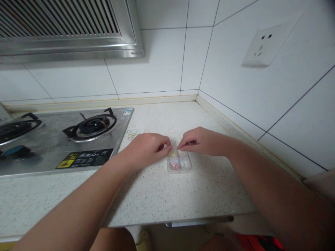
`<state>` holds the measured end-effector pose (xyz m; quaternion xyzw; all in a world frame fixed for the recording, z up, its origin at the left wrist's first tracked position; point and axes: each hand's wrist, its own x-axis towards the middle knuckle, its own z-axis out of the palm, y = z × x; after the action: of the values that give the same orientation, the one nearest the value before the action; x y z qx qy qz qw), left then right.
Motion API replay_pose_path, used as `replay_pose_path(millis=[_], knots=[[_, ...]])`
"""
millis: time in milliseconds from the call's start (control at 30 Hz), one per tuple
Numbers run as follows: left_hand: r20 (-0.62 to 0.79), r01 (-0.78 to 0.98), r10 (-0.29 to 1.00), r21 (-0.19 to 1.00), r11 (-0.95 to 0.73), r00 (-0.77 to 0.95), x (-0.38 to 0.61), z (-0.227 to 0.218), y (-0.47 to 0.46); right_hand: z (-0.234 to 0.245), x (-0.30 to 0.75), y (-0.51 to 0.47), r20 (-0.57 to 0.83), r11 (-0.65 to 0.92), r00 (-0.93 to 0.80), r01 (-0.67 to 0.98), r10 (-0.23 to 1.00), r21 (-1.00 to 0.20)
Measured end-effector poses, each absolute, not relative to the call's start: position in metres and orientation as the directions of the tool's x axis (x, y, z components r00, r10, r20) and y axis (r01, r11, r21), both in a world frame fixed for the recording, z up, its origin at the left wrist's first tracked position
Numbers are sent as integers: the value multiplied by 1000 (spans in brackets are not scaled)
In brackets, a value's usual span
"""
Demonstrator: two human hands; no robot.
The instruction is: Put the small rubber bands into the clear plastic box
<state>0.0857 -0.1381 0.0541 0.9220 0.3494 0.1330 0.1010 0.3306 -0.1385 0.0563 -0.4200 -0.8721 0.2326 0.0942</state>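
A small clear plastic box [186, 171] with compartments sits on the counter. Pink rubber bands [174, 165] lie in its front left compartment, something yellowish in the one behind, and reddish bands in the back right one. My left hand [150, 150] is closed in a pinch at the box's back left, fingertips over the yellowish bands. From the other side my right hand [202, 142] pinches too, its tips just above the back right compartment. Whatever either pinch holds is too small to make out. Several loose coloured bands [133, 133] are scattered left of my left hand.
A steel gas hob [86, 164] with black burners fills the left of the speckled counter [157, 198]. Above it hangs a range hood [78, 47]. White tiled walls meet behind the counter, and a socket [261, 45] is on the right wall.
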Motion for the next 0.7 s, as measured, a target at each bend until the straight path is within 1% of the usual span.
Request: replay_pose_path(millis=[100,167,233,300,433,500,600,700], knots=[[179,622,679,288,-728,712,84,53,-136,56,333,-138,31,513,-586,681,810,-523],[193,631,690,292,-719,698,81,52,-132,56,336,-137,62,482,-534,700,843,-527],[231,630,696,302,-715,680,77,52,-127,56,340,-134,82,452,-483,728,872,-515],[304,614,693,321,-721,654,72,52,-120,56,345,-132,99,432,-444,756,890,-492],[483,651,718,336,-680,501,56,56,-105,54,351,-128,111,402,-398,795,911,-455],[534,697,738,338,-633,412,46,59,-98,54,352,-127,107,391,-387,801,916,-453],[564,735,768,376,-565,303,30,61,-87,53,352,-127,101,377,-373,806,922,-456],[534,794,805,356,-493,260,13,60,-76,51,354,-125,105,370,-364,810,925,-454]])
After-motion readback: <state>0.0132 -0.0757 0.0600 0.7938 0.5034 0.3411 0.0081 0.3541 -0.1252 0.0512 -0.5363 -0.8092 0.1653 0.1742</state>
